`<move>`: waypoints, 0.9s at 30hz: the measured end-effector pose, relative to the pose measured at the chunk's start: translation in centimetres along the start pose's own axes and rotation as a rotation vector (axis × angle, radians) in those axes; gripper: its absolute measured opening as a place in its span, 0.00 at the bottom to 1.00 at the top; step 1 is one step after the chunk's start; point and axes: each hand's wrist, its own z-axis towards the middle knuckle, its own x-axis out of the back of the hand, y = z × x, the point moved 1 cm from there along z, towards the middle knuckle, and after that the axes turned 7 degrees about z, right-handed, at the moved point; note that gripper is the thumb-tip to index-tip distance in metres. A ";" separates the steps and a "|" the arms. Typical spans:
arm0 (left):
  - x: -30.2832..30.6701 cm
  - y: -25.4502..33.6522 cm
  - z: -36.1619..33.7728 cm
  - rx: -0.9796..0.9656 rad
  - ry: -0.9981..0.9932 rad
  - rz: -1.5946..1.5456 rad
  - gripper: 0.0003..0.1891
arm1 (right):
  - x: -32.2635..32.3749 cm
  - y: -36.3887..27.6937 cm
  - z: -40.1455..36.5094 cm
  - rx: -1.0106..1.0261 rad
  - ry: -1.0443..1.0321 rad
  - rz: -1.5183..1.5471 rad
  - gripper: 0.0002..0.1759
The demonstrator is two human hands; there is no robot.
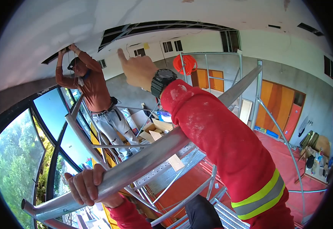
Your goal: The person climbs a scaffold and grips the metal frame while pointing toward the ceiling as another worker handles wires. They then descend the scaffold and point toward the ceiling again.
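Around the thick metal scaffold rail [143,162], near its lower left end, my left hand [88,187] is wrapped. My right hand [138,68] is raised above the rail, index finger stretched out toward the upper left and the other fingers curled, with nothing visible in it. A black watch [162,81] is on that wrist, below it a red sleeve with a reflective band [260,194]. Left of my right hand, a co-worker [96,89] stands with both arms up at a narrow slot [54,56] in the ceiling.
Scaffold tubes [259,95] frame the space. An orange hose coil [185,65] hangs behind. Cardboard boxes [157,128] lie beyond the rail. Large windows [17,152] are at left, wooden doors [275,103] and a cluttered table [317,170] at right, above a red floor [269,152].
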 end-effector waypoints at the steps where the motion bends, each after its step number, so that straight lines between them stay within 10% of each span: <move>1: 0.0 0.1 0.0 -0.003 -0.007 0.016 0.38 | -0.2 0.2 -0.2 0.005 -0.046 -0.020 0.44; 14: -0.3 0.6 0.2 0.006 0.003 -0.028 0.39 | -1.2 -2.5 -1.2 0.083 -0.316 0.116 0.43; 22: -0.9 0.1 0.1 -0.015 0.089 -0.020 0.38 | 1.7 5.6 -0.6 -0.425 0.222 -0.018 0.41; 27: -0.8 0.3 -0.3 -0.032 0.112 -0.001 0.38 | 1.7 9.1 -3.2 -0.534 -0.025 -0.160 0.40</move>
